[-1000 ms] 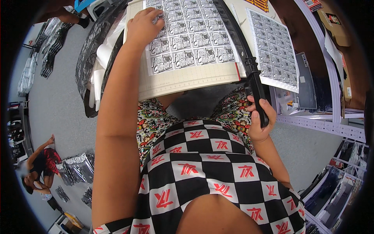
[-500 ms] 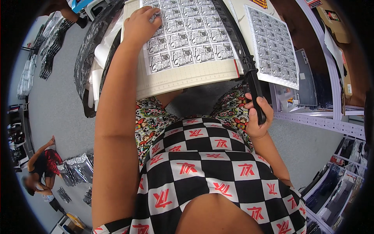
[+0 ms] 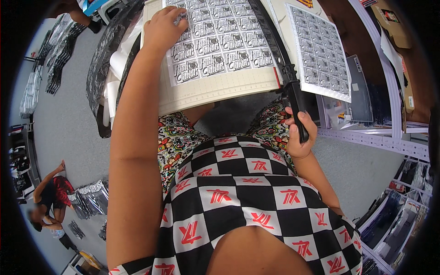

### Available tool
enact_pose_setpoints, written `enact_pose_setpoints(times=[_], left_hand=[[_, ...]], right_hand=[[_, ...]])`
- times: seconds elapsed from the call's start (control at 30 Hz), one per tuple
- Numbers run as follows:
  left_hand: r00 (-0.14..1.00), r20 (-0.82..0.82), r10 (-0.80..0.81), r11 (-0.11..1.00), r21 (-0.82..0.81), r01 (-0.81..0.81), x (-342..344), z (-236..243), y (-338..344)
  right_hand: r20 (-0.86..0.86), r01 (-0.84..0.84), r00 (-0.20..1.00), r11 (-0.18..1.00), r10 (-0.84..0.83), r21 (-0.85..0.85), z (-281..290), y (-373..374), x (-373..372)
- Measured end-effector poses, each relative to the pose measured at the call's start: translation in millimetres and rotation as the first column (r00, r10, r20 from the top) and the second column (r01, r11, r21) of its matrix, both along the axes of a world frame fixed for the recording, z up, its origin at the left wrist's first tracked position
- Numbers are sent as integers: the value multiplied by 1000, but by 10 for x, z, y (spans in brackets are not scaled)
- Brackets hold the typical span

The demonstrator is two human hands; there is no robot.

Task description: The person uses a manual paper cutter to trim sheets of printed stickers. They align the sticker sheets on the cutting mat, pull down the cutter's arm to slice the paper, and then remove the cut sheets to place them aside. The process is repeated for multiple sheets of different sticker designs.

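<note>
In front of me lies a cream paper trimmer (image 3: 206, 95) with a ruled front edge and a long black cutting arm along its right side. On its bed rests a printed sheet (image 3: 215, 43) covered in rows of black-and-white graphic labels. My left hand (image 3: 165, 28) lies on the sheet's left edge, fingers spread and pressing down. The fingers of my right hand (image 3: 302, 133) wrap around the black trimmer handle (image 3: 300, 110) at the near right corner. The arm is down along the trimmer's right edge.
Right of the trimmer is a second sheet of similar labels (image 3: 319, 50). Shelving with a pale perforated frame (image 3: 371, 141) stands beyond it. A black plastic bag (image 3: 103, 68) with white rolls bulges at the left. Another person (image 3: 52, 197) sits at the far left near stacked silver packets (image 3: 89, 201).
The trimmer handle and my right hand have shifted very slightly left. My left hand keeps its place on the sheet.
</note>
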State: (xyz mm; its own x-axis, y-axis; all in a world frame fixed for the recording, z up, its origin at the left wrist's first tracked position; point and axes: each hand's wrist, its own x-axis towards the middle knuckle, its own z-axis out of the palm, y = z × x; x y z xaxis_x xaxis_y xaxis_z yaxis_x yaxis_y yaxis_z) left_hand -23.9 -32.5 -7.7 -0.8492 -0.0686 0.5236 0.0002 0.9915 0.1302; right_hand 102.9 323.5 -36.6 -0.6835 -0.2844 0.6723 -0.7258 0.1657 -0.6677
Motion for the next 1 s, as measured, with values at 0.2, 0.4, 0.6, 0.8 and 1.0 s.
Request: enact_pose_setpoints(times=[0.2, 0.4, 0.6, 0.8, 1.0], left_hand=[[1000, 4, -17, 1000, 15, 17, -6, -12, -17], [998, 42, -40, 999, 18, 40, -67, -17, -45], [998, -27, -57, 990, -132, 53, -190, 54, 230], [961, 252, -112, 986, -96, 139, 15, 52, 1252], [955, 267, -127, 987, -62, 149, 22, 9, 1304]], right_hand=[[4, 4, 1000, 1000, -4, -12, -18, -8, 12], [120, 46, 992, 999, -46, 9, 54, -8, 75], [-17, 190, 979, 868, -205, 459, 647, 63, 182], [-97, 278, 957, 767, -274, 578, 1192, -190, -101], [-164, 320, 935, 545, -315, 775, 1041, -411, -123]])
